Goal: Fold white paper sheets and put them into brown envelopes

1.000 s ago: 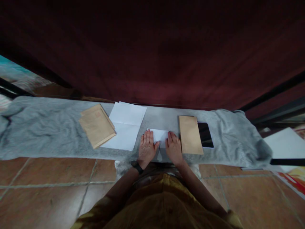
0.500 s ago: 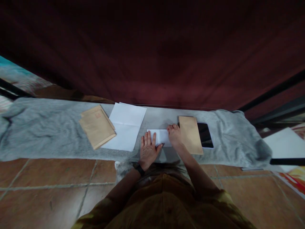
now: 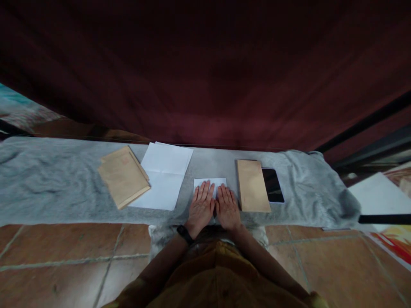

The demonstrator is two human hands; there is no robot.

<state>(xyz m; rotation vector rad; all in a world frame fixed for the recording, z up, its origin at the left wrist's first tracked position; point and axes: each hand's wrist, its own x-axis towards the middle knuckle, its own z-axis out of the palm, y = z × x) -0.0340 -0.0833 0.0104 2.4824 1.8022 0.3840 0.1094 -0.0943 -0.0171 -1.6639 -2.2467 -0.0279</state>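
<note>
Left hand [image 3: 200, 208] and right hand [image 3: 228, 207] lie palm-down, fingers extended, pinching nothing, over the small white paper [image 3: 209, 180] — apparently to keep it flat against the grey cloth [image 3: 213, 162].

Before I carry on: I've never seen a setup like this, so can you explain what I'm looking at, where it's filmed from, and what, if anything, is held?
There is no machine here. You see a person's bare left hand and right hand, with a dark watch on the left wrist. The camera is worn on the head, looking forward and down.

Both hands lie flat, side by side, on a small white paper; they rest on it rather than grasp it. Under everything is a grey cloth. On the left, brown envelopes partly cover larger white sheets. On the right lies another envelope, with a phone next to it.
</note>
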